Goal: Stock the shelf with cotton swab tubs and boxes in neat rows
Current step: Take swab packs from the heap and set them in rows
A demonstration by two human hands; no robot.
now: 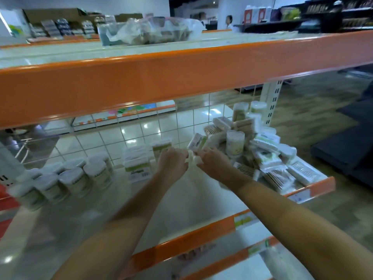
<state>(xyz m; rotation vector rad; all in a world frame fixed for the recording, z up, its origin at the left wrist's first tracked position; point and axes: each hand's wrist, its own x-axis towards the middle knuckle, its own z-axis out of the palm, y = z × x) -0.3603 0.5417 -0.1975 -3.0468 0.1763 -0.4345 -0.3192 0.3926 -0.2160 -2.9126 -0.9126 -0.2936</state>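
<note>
Both hands meet above the middle of the shelf [181,199]. The left hand [172,161] and right hand [214,161] each pinch one small white pack [191,158] between curled fingers. Tubs [66,180] stand left of the pack; a loose pile [260,150] lies to its right.

Two bare forearms in view, no sleeves reaching as far as the frame shows. Left hand [172,163] and right hand [214,161]: no gloves, rings, watch or wristbands visible. Motion blur hides finer detail.
</note>
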